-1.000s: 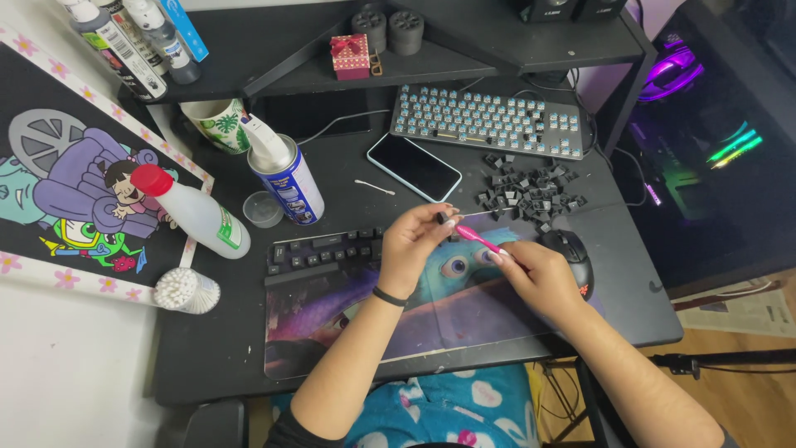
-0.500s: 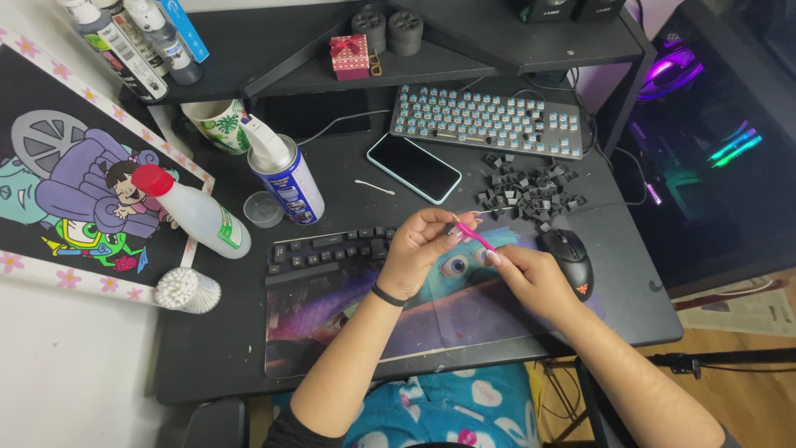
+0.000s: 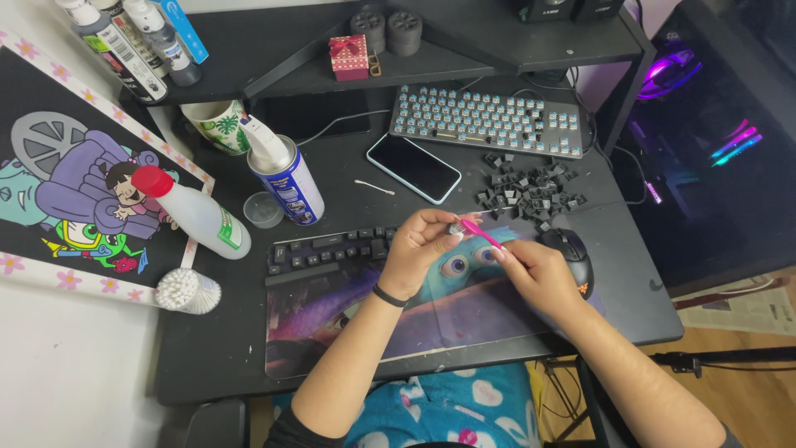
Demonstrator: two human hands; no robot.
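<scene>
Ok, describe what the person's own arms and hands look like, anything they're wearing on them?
Both forearms are bare, with no sleeves showing below the elbow. The left hand has a thin black band around its wrist. The right hand shows no band or ring. Fingernails look pale and polished.

Dark-screened phone (image 3: 414,167) lies right of blue-labelled spray can (image 3: 287,180).

Black wristband (image 3: 388,296), bare forearms, heart-print blue trousers (image 3: 464,406)

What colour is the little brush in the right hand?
Bright pink: the small brush in the right hand, seen in the head view.
</scene>
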